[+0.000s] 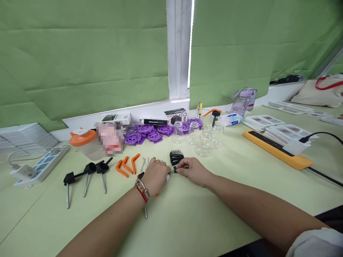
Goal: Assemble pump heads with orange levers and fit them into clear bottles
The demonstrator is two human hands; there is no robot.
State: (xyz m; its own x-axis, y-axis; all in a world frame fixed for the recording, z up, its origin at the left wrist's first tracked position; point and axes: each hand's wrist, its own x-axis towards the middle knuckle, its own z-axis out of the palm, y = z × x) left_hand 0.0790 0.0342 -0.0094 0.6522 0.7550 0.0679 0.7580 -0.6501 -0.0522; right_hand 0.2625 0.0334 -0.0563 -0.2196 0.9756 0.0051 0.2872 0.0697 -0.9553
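My left hand (158,175) is closed, back upward, its fingers bent round something mostly hidden. A small white bit shows by its fingertips and an orange bit below the palm. My right hand (195,170) pinches a small black part (175,169), with a thin metal spring (172,172) between it and my left hand. Just beyond the fingers lie several black handle-like pieces (176,159) and a cluster of small springs (176,152). Partly behind my left wrist is a black piece with a metal rod (145,212).
On the left are several black clamps with metal rods (104,182), orange levers (122,169) and a shaker cup (87,150). Purple discs (154,137) and clear glass cups (203,151) stand at the back. A yellow power strip (278,151) lies right, a white one (44,166) left.
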